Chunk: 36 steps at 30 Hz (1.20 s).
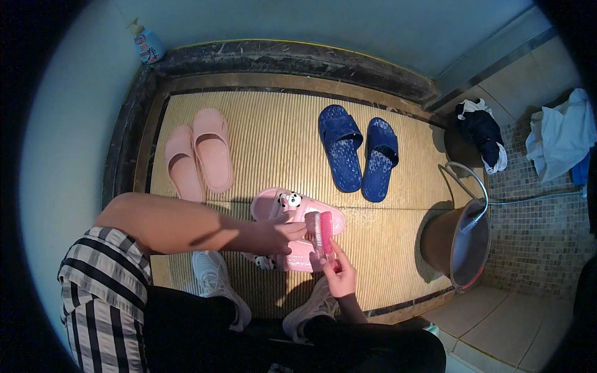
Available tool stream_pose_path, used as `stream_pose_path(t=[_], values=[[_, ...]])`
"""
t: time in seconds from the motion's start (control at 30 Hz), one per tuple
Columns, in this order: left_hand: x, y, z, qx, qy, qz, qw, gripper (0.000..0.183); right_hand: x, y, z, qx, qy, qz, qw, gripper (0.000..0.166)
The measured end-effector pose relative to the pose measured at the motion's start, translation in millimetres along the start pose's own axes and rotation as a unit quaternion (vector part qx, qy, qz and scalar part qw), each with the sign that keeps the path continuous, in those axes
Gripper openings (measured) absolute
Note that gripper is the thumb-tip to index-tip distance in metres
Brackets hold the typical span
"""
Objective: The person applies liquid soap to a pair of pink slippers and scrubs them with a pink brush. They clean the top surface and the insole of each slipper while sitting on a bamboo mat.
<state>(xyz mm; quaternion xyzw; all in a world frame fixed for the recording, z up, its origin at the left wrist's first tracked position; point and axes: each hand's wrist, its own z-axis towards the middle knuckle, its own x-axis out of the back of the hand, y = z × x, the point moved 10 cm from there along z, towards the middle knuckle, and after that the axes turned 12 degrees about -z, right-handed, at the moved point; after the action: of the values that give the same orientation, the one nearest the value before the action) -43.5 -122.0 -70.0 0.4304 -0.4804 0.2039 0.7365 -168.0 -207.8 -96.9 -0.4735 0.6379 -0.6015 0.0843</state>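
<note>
In my right hand (343,277) is a pink scrubbing brush (326,231), held by its handle. Its white bristles face left, toward my left hand (275,233). That hand has its fingers apart over a pair of pink slide slippers with panda figures; whether it touches them I cannot tell. One pink panda slipper (329,214) lies crosswise on the ribbed floor, its toe end to the left. The other panda slipper (301,259) lies nearer my feet and looks wet and shiny. My forearm and hands partly hide both.
Plain pink slippers (212,158) stand at the left, foam-spotted blue slippers (343,149) beyond. At right, a brown bucket (436,245) leans over with a metal hose (485,191) in it. Dark clothes (480,130) top another container. A pump bottle (149,46) stands in the far left corner.
</note>
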Motion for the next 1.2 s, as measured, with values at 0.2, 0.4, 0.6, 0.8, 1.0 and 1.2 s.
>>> stream_pose_path(t=[0.2, 0.4, 0.6, 0.8, 1.0, 1.2], values=[[-29.3, -21.4, 0.9, 0.050, -0.109, -0.088, 0.989, 0.017, -12.3, 2.9, 10.1, -0.028, -0.005, 0.165, 0.986, 0.060], [-28.1, -24.7, 7.4, 0.084, -0.169, -0.022, 0.982, 0.020, -10.2, 0.3, 8.8, -0.061, -0.031, 0.185, 0.980, 0.057], [-26.6, -33.1, -9.7, 0.150, -0.224, -0.026, 0.963, 0.032, -3.7, 18.6, 9.3, -0.098, -0.009, 0.196, 0.976, 0.059], [-8.4, -40.6, -16.1, 0.152, -0.195, -0.007, 0.969, 0.036, -4.8, 13.5, 10.3, -0.115, 0.001, 0.201, 0.973, 0.060], [-2.4, -43.0, -26.5, 0.101, -0.101, 0.033, 0.989, 0.022, -18.5, 19.1, 9.3, -0.116, -0.010, 0.216, 0.969, 0.059], [-8.1, -53.5, -23.2, 0.120, -0.156, 0.004, 0.980, 0.023, -29.8, 28.1, 10.0, -0.166, -0.044, 0.260, 0.950, 0.059]])
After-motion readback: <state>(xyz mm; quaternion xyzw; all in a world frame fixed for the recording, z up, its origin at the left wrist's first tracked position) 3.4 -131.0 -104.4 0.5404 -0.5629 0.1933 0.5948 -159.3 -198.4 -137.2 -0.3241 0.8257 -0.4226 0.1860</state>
